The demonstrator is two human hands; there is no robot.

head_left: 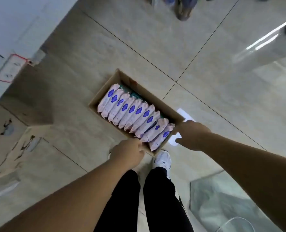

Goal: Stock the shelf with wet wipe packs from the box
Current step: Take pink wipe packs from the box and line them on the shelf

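The box [157,99] is plain brown cardboard, matt and unprinted on its walls. The wet wipe packs [130,113] inside are soft pale-pink plastic film with a slight sheen and crimped ends. The floor [222,106] is polished beige tile, glossy enough to mirror lights. The shoe [162,160] looks like smooth white synthetic; the trousers [160,198] are matt black cloth.

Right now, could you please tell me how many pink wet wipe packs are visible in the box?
10 pink packs stand in one overlapping row along the cardboard box, from its far end to the near end by the hands. Greenish packs behind may hide more.
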